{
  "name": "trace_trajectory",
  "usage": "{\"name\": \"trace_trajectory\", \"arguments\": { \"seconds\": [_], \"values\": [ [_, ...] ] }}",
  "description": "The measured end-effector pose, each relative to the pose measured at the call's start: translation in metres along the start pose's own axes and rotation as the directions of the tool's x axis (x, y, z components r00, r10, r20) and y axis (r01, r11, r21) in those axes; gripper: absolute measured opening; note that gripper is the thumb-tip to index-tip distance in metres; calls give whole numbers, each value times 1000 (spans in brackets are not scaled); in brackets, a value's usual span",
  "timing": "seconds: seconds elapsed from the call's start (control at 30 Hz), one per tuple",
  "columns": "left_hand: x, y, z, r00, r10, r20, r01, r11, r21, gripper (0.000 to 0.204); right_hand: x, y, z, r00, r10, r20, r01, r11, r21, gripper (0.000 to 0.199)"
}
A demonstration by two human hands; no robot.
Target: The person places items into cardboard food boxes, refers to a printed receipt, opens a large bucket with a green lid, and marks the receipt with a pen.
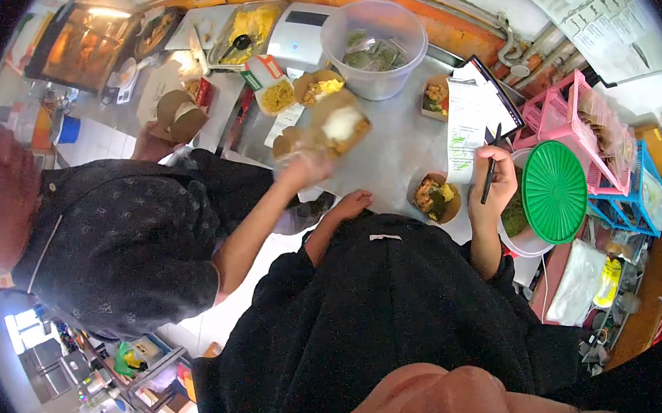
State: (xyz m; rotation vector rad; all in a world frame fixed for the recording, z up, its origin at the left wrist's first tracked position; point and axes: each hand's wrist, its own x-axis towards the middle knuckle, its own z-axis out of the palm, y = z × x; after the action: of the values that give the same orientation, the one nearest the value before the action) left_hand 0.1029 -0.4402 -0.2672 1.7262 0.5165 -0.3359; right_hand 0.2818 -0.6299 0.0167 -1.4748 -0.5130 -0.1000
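Observation:
My right hand (494,177) is closed around a black pen (489,174), held upright beside long white paper slips (463,118) with handwriting and green marks. My left hand (356,202) rests on the near edge of the metal table (390,153), fingers lying flat and holding nothing. Between my hands stands an open brown food box (435,198) with browned pieces and green and yellow food. At my left, a co-worker's gloved, blurred hand (305,169) is at a brown box (342,128) with white food. The co-worker's other hand (151,142) holds a brown carton (179,117).
A large clear tub (374,51) holds bagged greens. Another filled box (435,97) stands by the slips. A green lid (555,191) leans at a white tub (514,217), near pink baskets (569,116). A tray of yellow food (249,31) sits farther back.

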Motion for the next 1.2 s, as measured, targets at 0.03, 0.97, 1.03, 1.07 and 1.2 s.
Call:
{"name": "trace_trajectory", "arguments": {
  "seconds": [0.03, 0.97, 1.03, 1.07, 1.2],
  "values": [
    [-2, 0, 0, 1000, -4, -13, 3, 1000, -5, 42, -1, -2, 2, 1000, 0, 12, 0, 1000, 8, 5],
    [-30, 41, -53, 681, -235, -694, -355, 723, -593, 23, -4, 0, 20, 996, 33, 84, -33, 999, -1, 5],
    [-28, 43, -55, 620, -281, -733, -406, 684, -606, 22, -4, -1, 20, 996, 38, 86, -38, 999, 1, 5],
    [-28, 44, -55, 620, -281, -732, -406, 684, -606, 22, -4, -1, 19, 995, 50, 90, -50, 999, -3, 5],
    [-24, 44, -53, 585, -297, -755, -447, 658, -606, 21, -4, -3, 19, 993, 63, 99, -58, 997, -60, 5]
  ]
}}
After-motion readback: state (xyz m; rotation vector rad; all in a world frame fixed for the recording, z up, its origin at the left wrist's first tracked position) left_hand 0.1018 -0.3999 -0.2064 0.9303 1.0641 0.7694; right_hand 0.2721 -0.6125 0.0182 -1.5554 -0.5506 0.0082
